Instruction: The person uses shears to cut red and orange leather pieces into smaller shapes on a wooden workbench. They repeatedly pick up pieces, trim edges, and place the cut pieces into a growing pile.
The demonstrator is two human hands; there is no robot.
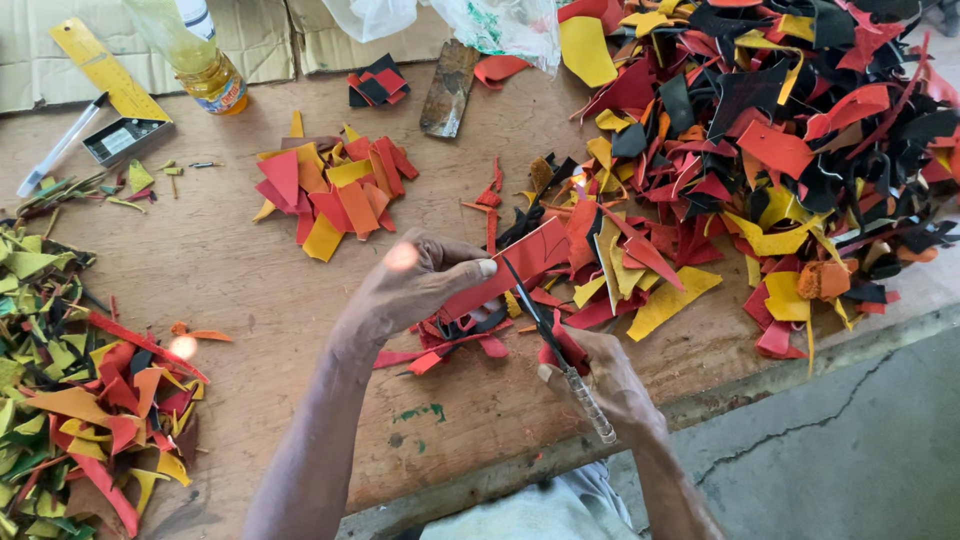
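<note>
My left hand [415, 285] holds a long red strip of leather-like material [520, 262] above the wooden table [250, 270], thumb on top. My right hand [605, 375] grips a pair of scissors [545, 325] with red-wrapped handles. The dark blades point up and away toward the strip's lower edge. Red offcuts [440, 350] lie on the table right under both hands.
A big heap of red, yellow, black and orange scraps [790, 130] fills the right side. A neat pile of cut pieces [335, 190] lies ahead, mixed scraps [80, 390] at left. A yellow ruler [105, 70], bottle [200, 55], pen [60, 145] and small tin [125, 140] are far left.
</note>
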